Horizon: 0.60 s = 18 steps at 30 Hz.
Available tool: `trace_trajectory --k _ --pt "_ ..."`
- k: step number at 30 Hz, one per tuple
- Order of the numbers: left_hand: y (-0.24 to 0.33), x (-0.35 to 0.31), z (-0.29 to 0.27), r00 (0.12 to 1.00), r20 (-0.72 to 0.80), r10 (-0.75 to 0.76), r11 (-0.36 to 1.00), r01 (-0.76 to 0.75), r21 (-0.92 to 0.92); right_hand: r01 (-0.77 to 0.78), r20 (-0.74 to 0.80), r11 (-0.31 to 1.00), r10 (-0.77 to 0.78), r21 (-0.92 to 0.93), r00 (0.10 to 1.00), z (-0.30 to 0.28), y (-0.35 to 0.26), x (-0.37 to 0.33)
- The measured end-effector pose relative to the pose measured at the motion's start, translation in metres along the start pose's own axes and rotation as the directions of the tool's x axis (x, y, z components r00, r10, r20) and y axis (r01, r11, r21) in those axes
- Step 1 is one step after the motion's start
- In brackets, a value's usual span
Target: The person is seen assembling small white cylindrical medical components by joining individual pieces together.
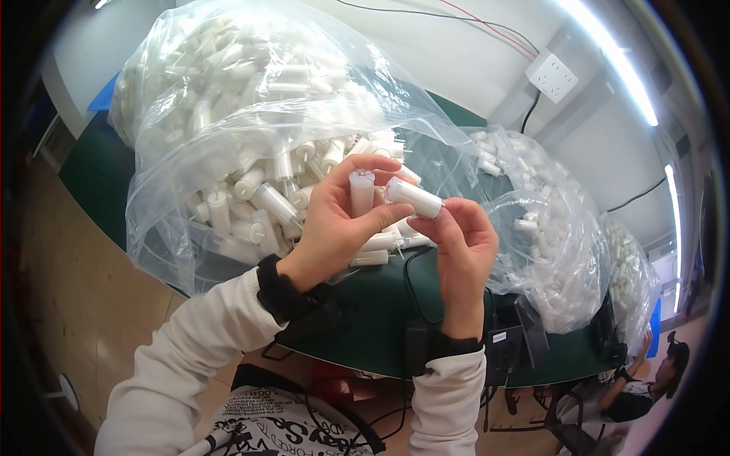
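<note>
My left hand [327, 235] is closed round a short white plastic cylinder [362, 199], held upright with its translucent, reddish-marked end up. A second white cylinder [417, 198] lies tilted between my hands; its left end, with a thin red line, is by my left thumb. The fingertips of my right hand [465, 239] pinch its lower right end. Just behind my hands, many like cylinders [274, 202] with thin pins or wires at their ends spill from the mouth of a large clear plastic bag [171, 220].
The dark green table [357, 304] curves along my front. More filled clear bags [563, 281] stand on the right. Black box-like devices [506, 342] and a cable [411, 281] lie near the front edge. A white power socket [553, 76] is on the wall. Another person [646, 387] sits far right.
</note>
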State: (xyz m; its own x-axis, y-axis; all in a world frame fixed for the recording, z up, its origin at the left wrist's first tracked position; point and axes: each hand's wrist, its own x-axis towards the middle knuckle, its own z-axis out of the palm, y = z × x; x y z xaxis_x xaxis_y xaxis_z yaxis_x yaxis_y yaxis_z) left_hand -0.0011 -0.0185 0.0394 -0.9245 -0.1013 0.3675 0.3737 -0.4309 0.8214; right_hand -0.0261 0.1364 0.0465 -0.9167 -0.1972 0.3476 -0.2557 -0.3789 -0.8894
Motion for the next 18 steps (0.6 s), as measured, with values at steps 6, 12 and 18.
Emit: trace_trajectory --k 6,12,18 --pt "-0.007 0.000 -0.004 1.000 -0.026 0.008 0.998 -0.006 0.055 -0.078 0.053 0.997 0.078 0.007 0.996 -0.007 0.008 0.005" --pt "0.003 -0.003 -0.003 0.996 -0.049 0.071 0.990 -0.065 0.125 -0.058 0.078 0.998 0.057 0.014 0.995 -0.005 0.013 0.005" --pt "0.058 0.022 -0.017 0.973 -0.223 -0.058 0.897 0.149 0.417 -0.101 -0.119 0.995 0.099 -0.014 0.988 -0.017 0.018 0.008"
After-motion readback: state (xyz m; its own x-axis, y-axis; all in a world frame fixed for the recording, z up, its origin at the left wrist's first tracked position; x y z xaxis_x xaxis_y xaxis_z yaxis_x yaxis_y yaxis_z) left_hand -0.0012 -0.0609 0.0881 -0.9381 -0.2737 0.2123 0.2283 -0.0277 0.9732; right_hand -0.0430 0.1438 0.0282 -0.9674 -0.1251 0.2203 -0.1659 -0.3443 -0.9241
